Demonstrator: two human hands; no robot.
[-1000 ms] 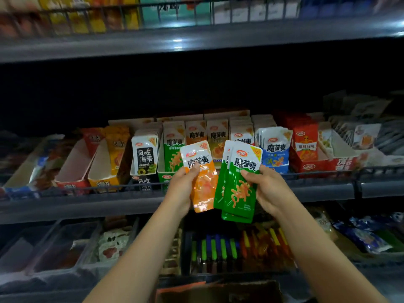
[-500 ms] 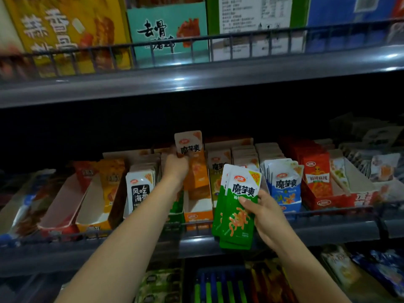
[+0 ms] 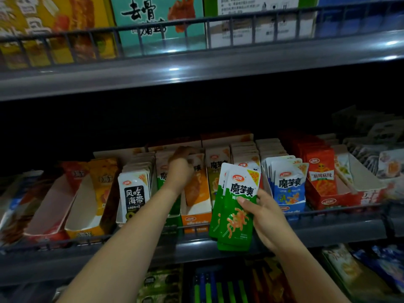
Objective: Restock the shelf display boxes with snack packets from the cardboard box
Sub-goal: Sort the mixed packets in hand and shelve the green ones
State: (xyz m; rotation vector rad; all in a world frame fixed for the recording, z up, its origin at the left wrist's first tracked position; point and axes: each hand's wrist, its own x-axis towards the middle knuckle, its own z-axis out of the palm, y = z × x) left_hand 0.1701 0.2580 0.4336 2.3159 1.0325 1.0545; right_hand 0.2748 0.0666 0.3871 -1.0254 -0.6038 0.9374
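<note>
Up front, green packets [image 3: 237,206] — right-hand fingers [image 3: 247,201] across them.

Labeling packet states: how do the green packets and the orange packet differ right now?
The green packets are a small stack gripped by the right hand in front of the shelf; the orange packet, a single one, sits in the orange display box under the left hand. Both stand upright.

**Shelf colours**

The packets [image 3: 237,206] in the right hand [image 3: 265,217] are white on top, green below, with an orange tangle printed low down. The orange box [image 3: 195,217] holds orange packs. The blue packs [image 3: 288,184] fade from white to blue. The red box [image 3: 323,193] is red with white lettering.
</note>
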